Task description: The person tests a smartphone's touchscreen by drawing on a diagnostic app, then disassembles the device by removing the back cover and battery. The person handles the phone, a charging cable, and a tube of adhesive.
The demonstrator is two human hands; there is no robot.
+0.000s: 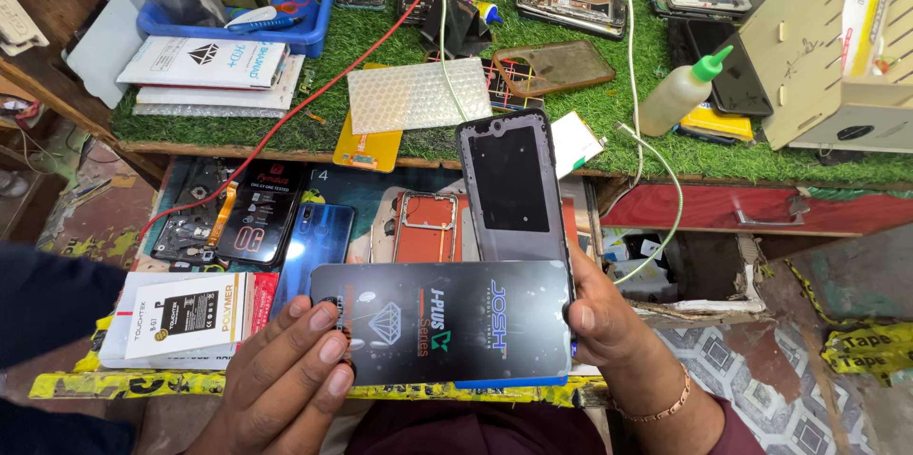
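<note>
Left grip: my left hand (290, 374) lies with its fingers spread flat over the left end of the dark glossy packet (442, 322), pressing it rather than closing round it.
Right grip: my right hand (604, 322) is closed round the lower edge of the black phone frame (509, 189), thumb on the packet's right end, so frame and packet are pinched together.
Packet: flat and lying sideways, low and central in the head view, right in front of my body, above the yellow-taped edge (190, 384) of the lower counter.
Phone frame: standing up behind the packet, its top reaching the lip of the grass-matted counter (590, 103).
In the way: the frame hides part of the orange phone back (428, 227) just beside it on the lower counter.
Left of my hands: a white boxed stack (185, 317) near my left fingers, then a blue phone (319, 241) and a black phone with a flex cable (257, 212).
On the grass: a bubble-wrap sheet (418, 94), a brown clear case (552, 67), a squeeze bottle with a green tip (683, 89), and a blue tray (285, 8).
Wires: a red wire (314, 94) crosses the grass; a white cable (666, 179) hangs down beside my right hand.
</note>
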